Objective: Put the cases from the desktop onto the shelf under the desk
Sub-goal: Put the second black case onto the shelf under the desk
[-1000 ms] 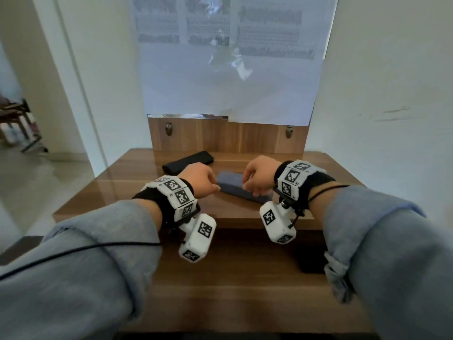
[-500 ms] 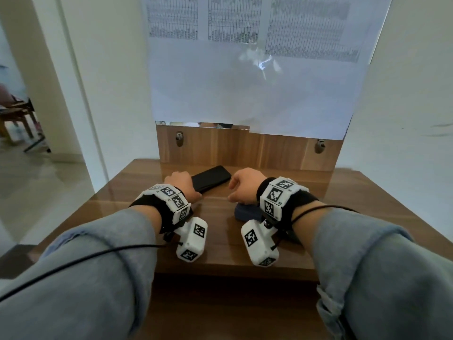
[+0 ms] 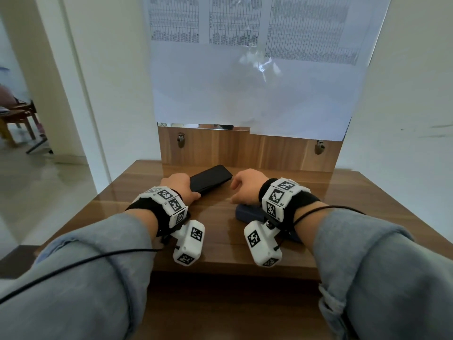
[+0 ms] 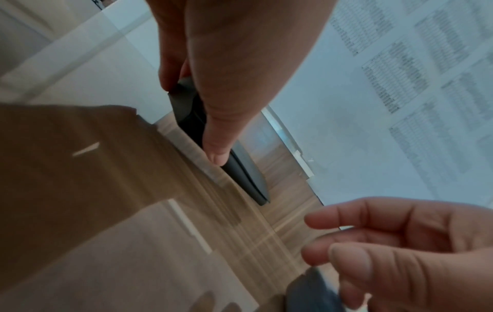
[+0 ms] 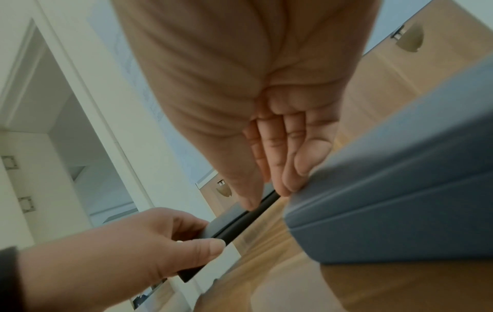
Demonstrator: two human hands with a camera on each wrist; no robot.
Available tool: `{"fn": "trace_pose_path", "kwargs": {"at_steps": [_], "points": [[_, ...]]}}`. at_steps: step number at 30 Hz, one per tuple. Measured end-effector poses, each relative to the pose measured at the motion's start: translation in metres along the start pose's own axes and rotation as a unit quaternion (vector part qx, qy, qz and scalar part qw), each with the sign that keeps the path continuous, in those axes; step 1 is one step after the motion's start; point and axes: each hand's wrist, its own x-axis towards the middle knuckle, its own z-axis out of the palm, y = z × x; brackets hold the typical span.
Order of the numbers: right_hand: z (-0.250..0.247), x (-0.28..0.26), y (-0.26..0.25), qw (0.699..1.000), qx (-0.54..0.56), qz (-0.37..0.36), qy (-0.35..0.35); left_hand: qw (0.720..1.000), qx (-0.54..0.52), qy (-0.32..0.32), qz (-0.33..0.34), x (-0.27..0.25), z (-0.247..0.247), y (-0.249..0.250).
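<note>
A black case [image 3: 212, 177] lies slantwise at the back of the wooden desktop [image 3: 355, 217]. My left hand [image 3: 180, 190] grips its near end, thumb [image 4: 216, 152] on one side and fingers on the other. A blue case [image 3: 247, 213] lies nearer, largely hidden under my right wrist. My right hand [image 3: 245, 190] hovers over its far end with loosely bent fingers. Its fingertips [image 5: 304, 166] touch the blue case [image 5: 400, 200] on its top edge, and the thumb hangs free of it. The shelf [image 3: 232, 312] shows as dark wood below the desk's front edge.
A wooden back panel [image 3: 245, 148] with two metal knobs rises behind the desk, and a large printed sheet [image 3: 245, 82] hangs above it. White walls stand close on both sides. A doorway with a wooden chair [image 3: 17, 119] opens at the far left.
Both hands have moved forward over the desk. My left hand has reached the black case and taken hold of its end. My right hand now sits over the blue case's far end.
</note>
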Motion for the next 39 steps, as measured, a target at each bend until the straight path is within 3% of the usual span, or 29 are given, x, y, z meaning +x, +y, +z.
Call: {"fn": "trace_pose_path", "kwargs": {"at_steps": [9, 13, 19, 24, 32, 39], "points": [[-0.019, -0.044, -0.009, 0.996, -0.015, -0.016, 0.086, 0.995, -0.001, 0.034, 0.099, -0.068, -0.041, 0.013], [-0.034, -0.075, 0.0, 0.993, -0.072, -0.001, 0.095, 0.988, -0.003, 0.024, 0.153, -0.105, -0.049, 0.035], [-0.054, -0.128, 0.037, 0.985, -0.17, 0.029, 0.015, 0.972, 0.0, -0.038, 0.233, -0.163, -0.051, 0.083], [-0.064, -0.179, 0.087, 0.983, -0.163, 0.058, -0.054, 0.954, -0.018, -0.129, 0.27, -0.2, -0.037, 0.132], [-0.048, -0.221, 0.168, 0.966, -0.142, 0.136, -0.169, 0.928, 0.022, -0.233, 0.291, -0.23, 0.017, 0.198], [-0.03, -0.232, 0.211, 0.942, -0.164, 0.16, -0.243, 0.906, 0.03, -0.301, 0.296, -0.236, 0.062, 0.23]]}}
